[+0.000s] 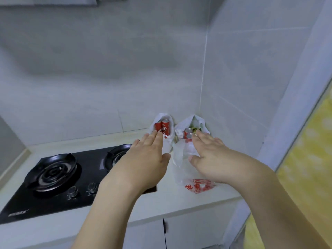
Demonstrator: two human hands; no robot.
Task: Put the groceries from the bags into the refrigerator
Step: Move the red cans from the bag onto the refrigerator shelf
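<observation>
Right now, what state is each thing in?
Left hand: open, reaching, holding nothing.
Right hand: open, over the clear bag.
Left bag: open, red cans upright.
Right bag: open, cans lying.
Clear bag: flat.
Stove: no flame.
Cabinet doors: closed.

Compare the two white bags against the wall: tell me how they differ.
The left bag shows only upright red cans; the right bag holds cans lying down, tops toward the camera, plus greenish items behind. The left bag stands nearer the stove; the right bag sits in the corner. Both are white plastic, open, on the counter.
</observation>
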